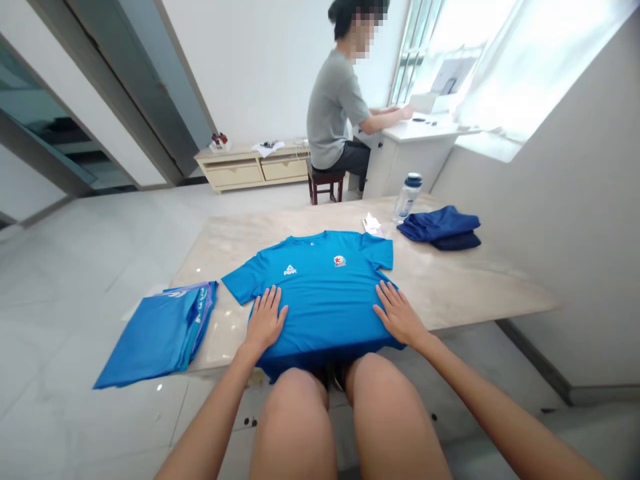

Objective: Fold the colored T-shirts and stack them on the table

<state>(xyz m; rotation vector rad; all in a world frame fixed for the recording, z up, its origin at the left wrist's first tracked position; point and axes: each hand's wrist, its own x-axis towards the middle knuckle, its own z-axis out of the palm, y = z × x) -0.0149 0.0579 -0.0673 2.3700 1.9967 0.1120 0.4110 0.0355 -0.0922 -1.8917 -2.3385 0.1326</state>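
Observation:
A blue short-sleeved T-shirt [325,300] lies spread front side up, its collar pointing away from me and its hem hanging over the table's near edge. White lettering and a small round badge mark its chest. My left hand [267,317] rests flat on the shirt's left side, just below the sleeve, fingers stretched out. On the opposite side my right hand [397,312] presses flat near the shirt's right edge, its fingers also extended. Neither hand grips the cloth.
Folded blue shirts [155,333] lie stacked at the left on the pale table [490,287]. Toward the back right are a water bottle [407,199], a phone [371,224] and a dark blue garment [443,227]. Beyond, a person [333,107] sits at a white desk [417,130].

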